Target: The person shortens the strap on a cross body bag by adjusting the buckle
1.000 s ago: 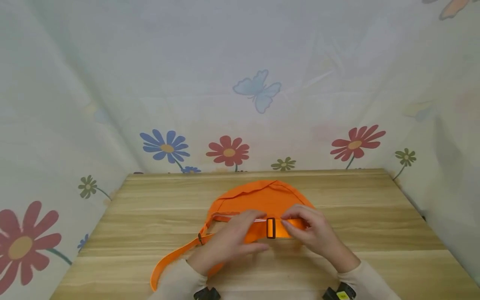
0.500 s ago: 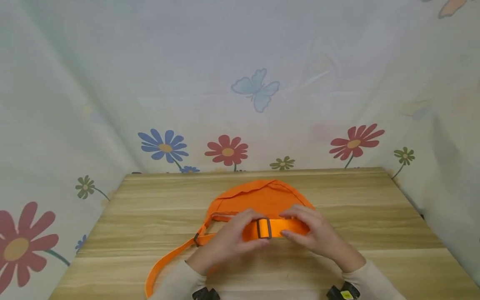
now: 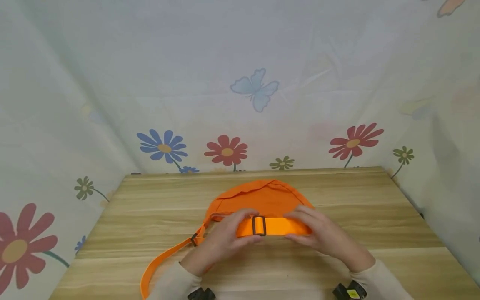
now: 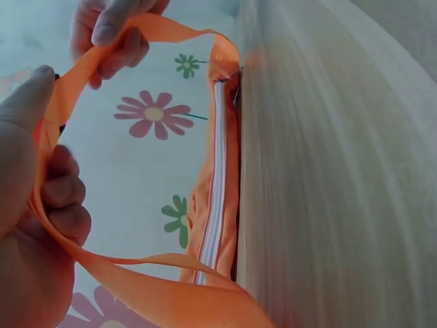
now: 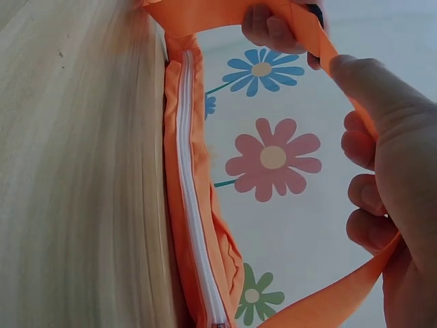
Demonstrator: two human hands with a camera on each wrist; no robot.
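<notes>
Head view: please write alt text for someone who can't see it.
A person's hands hold an orange strap with a dark buckle between them, before an orange bag on a wood-grain table. The pale backdrop shows flowers and a butterfly.

No words, numbers or brand names are showing legibly in any view. On the black device at the right wrist, a small yellow label is facing the head camera; it may be carrying faint dark marks, but it is appearing too small and blurred for reading.
</notes>
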